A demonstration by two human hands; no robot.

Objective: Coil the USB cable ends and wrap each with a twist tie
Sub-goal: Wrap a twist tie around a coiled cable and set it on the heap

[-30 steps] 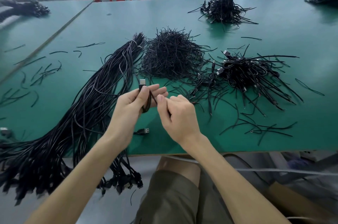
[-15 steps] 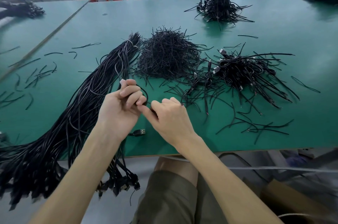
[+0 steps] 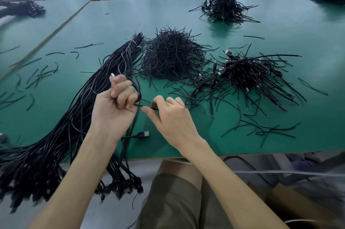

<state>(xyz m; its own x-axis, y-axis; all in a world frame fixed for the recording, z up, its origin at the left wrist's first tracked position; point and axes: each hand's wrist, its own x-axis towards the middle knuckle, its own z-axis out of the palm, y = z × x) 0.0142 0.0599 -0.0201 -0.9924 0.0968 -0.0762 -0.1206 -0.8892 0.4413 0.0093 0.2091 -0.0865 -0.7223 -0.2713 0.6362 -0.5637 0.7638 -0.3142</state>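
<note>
Left hand [image 3: 113, 105] is a closed fist gripping the coiled end of one USB cable [image 3: 137, 86]. Its silver plug tip [image 3: 112, 75] pokes out above the index finger, and a small loop bulges from the fist toward the other hand. The tight fist likely stops the springy coil from opening. Right hand [image 3: 173, 118] pinches a thin black strand [image 3: 147, 107] between thumb and forefinger, just beside the left fingers. It looks like a twist tie being led round the coil, but I cannot tell it from cable at this size. Both hands hover over the near edge of the green table mat [image 3: 261, 32], close to the body.

The stock sits in reach order:
- Uncoiled cable bundle [image 3: 74, 116] to the left, smooth and glossy, bound near its far end with a pale tie, its plug ends hanging off the table edge.
- Twist tie heap [image 3: 171, 55] straight ahead, stiff, wiry and bristly.
- Coiled cable pile [image 3: 248, 71] to the right, loops with straight tails sticking out, probably finished pieces.

A loose USB-A plug [image 3: 144, 134] lies flat below the hands, its metal shell showing. A second spiky pile [image 3: 225, 8] sits further back. Stray tie offcuts [image 3: 37, 75] are scattered on the left.
</note>
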